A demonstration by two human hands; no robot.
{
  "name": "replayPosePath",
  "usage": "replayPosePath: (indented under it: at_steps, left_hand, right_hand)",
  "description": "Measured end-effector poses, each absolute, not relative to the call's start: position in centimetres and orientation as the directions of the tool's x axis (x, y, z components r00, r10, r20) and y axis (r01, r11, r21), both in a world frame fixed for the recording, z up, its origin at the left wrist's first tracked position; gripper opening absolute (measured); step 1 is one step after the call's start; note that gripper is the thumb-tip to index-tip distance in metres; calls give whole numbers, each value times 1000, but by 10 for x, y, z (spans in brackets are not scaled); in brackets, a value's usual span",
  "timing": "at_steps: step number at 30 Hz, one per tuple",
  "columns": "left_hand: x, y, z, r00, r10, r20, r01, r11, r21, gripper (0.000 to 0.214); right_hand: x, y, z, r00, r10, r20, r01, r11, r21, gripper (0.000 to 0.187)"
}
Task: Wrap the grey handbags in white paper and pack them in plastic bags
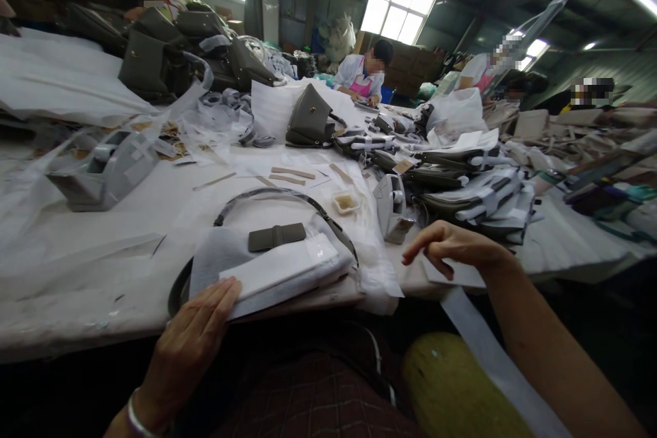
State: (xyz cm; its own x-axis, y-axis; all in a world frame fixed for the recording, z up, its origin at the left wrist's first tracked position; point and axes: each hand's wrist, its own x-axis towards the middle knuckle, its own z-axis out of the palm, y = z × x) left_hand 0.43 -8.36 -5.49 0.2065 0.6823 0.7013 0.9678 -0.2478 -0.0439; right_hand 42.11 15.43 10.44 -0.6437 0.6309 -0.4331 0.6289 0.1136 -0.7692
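A handbag wrapped in white paper (pixel 280 272) lies at the table's near edge, its grey strap (pixel 277 196) arching behind it and a grey flap (pixel 277 237) resting on top. My left hand (pixel 198 328) lies flat on the wrap's near corner, fingers stretched out. My right hand (pixel 446 246) hovers at the table edge to the right, fingers loosely curled and pointing left, holding nothing. It is close to a white tape dispenser (pixel 393 209) and a long white strip (pixel 477 342) hanging off the edge.
A grey tape dispenser (pixel 105 171) stands at left. A stack of wrapped bags (pixel 482 198) sits at right, with more grey handbags (pixel 308 120) and paper further back. A small tray (pixel 345 202) is mid-table. Other people work at the far end.
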Motion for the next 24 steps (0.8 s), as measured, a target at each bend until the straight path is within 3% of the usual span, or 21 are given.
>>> replayPosePath:
  at_steps: [2,4,6,7,10,12,13,15,17,20,24]
  left_hand:
    - [5,-83,-55,207,680,703,969,-241,-52,45]
    - [5,-83,-54,213,680,702,969,-238,-64,43]
    - [5,-83,-54,220,679,700,968,-239,-73,41]
    - [5,-83,-54,223,681,697,968,-240,-76,40]
    - [6,-84,-54,228,691,687,967,-242,-77,38]
    - [6,-84,-53,224,694,684,968,-239,-74,38]
    - [7,-84,-53,220,695,685,969,-236,-72,38]
    - [7,-84,-53,214,693,688,971,-230,-71,38]
    - [7,-84,-53,213,690,692,971,-228,-72,38]
    - [7,-84,-53,215,685,696,970,-232,-72,38]
    - [7,-84,-54,208,672,710,971,-229,-69,39]
  right_hand:
    - [400,156,85,-556,746,-366,691,171,-702,62]
    - [375,159,60,-527,829,-184,740,341,-580,71]
    - [356,160,38,-561,827,-31,765,504,-401,81]
    - [351,161,31,-568,823,11,775,540,-330,74]
    - [350,167,26,-500,863,76,828,502,-250,25]
    - [359,174,38,-418,894,161,830,448,-332,26]
    - [363,177,47,-378,904,202,793,429,-434,27]
    - [372,180,70,-302,924,234,605,376,-702,29]
    - [377,177,93,-284,936,209,339,302,-891,34]
    - [384,164,128,-266,940,212,110,248,-962,38]
    - [402,130,169,-228,920,320,64,342,-937,41]
